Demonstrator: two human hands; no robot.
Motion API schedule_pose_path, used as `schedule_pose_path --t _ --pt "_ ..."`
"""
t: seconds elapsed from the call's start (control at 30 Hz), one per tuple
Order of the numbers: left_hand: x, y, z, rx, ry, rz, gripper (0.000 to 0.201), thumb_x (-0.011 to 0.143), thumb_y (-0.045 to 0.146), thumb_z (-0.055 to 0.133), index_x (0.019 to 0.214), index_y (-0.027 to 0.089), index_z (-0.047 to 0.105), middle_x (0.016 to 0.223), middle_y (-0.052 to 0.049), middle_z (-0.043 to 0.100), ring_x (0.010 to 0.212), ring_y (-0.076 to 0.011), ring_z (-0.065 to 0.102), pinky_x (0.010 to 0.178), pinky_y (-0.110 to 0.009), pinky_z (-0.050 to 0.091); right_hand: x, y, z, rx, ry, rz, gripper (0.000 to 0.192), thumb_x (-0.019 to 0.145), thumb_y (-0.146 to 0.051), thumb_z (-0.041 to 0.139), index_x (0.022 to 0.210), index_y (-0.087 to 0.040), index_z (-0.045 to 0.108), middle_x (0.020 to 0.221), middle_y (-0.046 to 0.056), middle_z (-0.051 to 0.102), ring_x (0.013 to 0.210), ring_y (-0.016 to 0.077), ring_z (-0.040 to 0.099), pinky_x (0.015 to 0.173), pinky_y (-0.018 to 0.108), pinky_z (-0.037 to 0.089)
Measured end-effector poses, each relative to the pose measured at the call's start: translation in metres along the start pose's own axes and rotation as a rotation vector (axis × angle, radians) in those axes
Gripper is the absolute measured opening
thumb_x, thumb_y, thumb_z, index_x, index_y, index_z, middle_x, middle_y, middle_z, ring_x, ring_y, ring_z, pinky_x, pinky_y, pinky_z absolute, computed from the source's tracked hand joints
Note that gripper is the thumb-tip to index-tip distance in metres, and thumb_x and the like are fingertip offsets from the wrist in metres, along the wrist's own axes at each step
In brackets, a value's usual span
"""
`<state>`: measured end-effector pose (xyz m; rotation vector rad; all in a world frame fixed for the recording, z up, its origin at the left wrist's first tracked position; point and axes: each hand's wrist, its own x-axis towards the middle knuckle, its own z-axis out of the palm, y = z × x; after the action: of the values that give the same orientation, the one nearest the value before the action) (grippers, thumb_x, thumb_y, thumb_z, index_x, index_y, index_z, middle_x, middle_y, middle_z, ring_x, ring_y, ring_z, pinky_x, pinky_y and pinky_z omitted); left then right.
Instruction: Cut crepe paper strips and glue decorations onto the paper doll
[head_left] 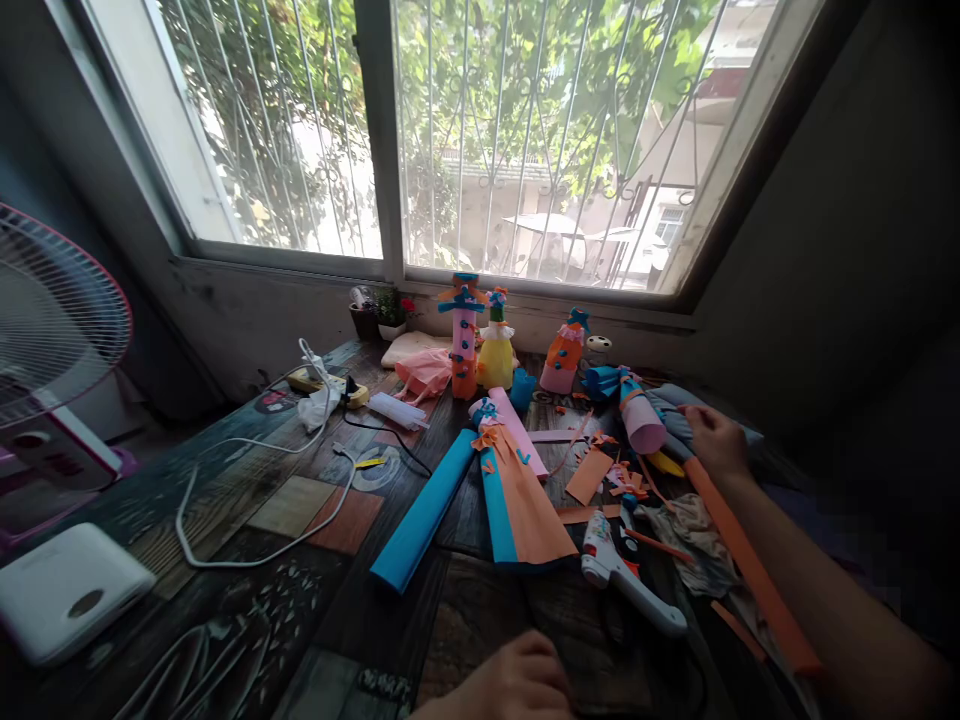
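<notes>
Pink, blue-trimmed paper cylinder, long axis slanted, is seen left of the nearer right hand, fingers drawn close; left hand is half-curled; neither's hold can be told.

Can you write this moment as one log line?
left hand: curled, bottom of view | right hand: beside pink-and-blue paper figure, grip unclear | white glue gun: lying on table | blue roll: on table

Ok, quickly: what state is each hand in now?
Left hand: loosely closed; can't tell whether it holds anything.
Right hand: closed, fingertips pinched; anything held is too small to tell.
</notes>
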<state>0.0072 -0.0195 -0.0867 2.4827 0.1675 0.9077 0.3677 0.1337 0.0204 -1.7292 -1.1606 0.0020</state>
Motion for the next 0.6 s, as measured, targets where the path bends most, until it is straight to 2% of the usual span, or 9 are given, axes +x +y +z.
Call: schedule_pose_path --t 0.07,0.13,0.17,0.23,0.3,0.4,0.5,0.6 --pt "0.0 -0.003 -0.022 0.158 0.138 -0.008 0.038 0.095 0.032 0.028 0.084 0.022 0.063 0.055 -0.004 0.061 0.06 -0.0158 0.056 0.074 -0.034 0.043 -0.017 -0.015 -0.014 0.069 0.026 -0.022 0.025 0.081 -0.046 0.052 0.078 -0.026 0.066 0.088 0.011 0.068 0.093 0.0335 0.062 0.079 0.049 0.049" --pt "-0.001 -0.003 -0.054 0.328 0.319 -0.281 0.03 0.09 0.033 0.039 0.079 0.021 0.064 0.057 -0.004 0.062 0.059 -0.0168 0.056 0.073 -0.036 0.041 -0.038 -0.029 -0.028 0.126 0.021 -0.035 0.019 0.074 -0.048 0.059 0.074 -0.03 0.065 0.087 0.009 0.069 0.092 0.0356 0.062 0.077 0.049 0.05" --pt "-0.001 -0.004 -0.071 0.413 0.413 -0.503 0.025 0.086 0.032 0.043 0.076 0.022 0.064 0.061 -0.003 0.063 0.063 -0.0175 0.057 0.077 -0.036 0.041 -0.049 -0.035 -0.035 0.151 0.007 -0.04 0.017 0.071 -0.048 0.062 0.072 -0.031 0.065 0.087 0.008 0.069 0.091 0.0359 0.062 0.077 0.05 0.05" --pt "-0.003 -0.008 -0.102 0.497 0.521 -0.708 0.023 0.085 0.026 0.042 0.091 0.018 0.063 0.086 -0.01 0.066 0.087 -0.0238 0.057 0.088 -0.041 0.036 -0.07 -0.043 -0.045 0.185 -0.019 -0.045 0.017 0.066 -0.049 0.066 0.069 -0.032 0.066 0.086 0.008 0.069 0.092 0.037 0.062 0.079 0.051 0.048" --pt "-0.008 -0.015 -0.123 0.534 0.571 -0.866 0.029 0.082 0.024 0.046 0.106 0.015 0.058 0.108 -0.015 0.059 0.105 -0.0307 0.049 0.093 -0.047 0.03 -0.091 -0.047 -0.051 0.214 -0.049 -0.035 0.02 0.065 -0.049 0.066 0.068 -0.029 0.067 0.084 0.008 0.07 0.091 0.0376 0.062 0.08 0.051 0.047" --pt "-0.016 -0.028 -0.132 0.484 0.553 -1.033 0.043 0.073 0.023 0.058 0.114 0.01 0.055 0.112 -0.019 0.055 0.107 -0.036 0.047 0.092 -0.047 0.032 -0.119 -0.052 -0.054 0.255 -0.087 -0.012 0.028 0.073 -0.051 0.056 0.066 -0.026 0.067 0.08 0.007 0.07 0.088 0.0354 0.063 0.084 0.052 0.046" --pt "-0.022 -0.035 -0.13 0.368 0.514 -1.095 0.048 0.074 0.024 0.058 0.118 0.007 0.052 0.11 -0.021 0.057 0.103 -0.034 0.052 0.09 -0.042 0.037 -0.145 -0.058 -0.053 0.317 -0.123 -0.015 0.03 0.076 -0.048 0.052 0.069 -0.024 0.067 0.083 0.006 0.07 0.091 0.0318 0.062 0.085 0.047 0.046" --pt "-0.025 -0.034 -0.132 0.278 0.549 -1.14 0.054 0.073 0.022 0.058 0.123 0.006 0.047 0.113 -0.02 0.056 0.107 -0.0338 0.051 0.093 -0.042 0.035 -0.168 -0.066 -0.053 0.358 -0.122 -0.013 0.027 0.076 -0.045 0.052 0.073 -0.023 0.067 0.085 0.006 0.069 0.092 0.0299 0.062 0.084 0.043 0.046"
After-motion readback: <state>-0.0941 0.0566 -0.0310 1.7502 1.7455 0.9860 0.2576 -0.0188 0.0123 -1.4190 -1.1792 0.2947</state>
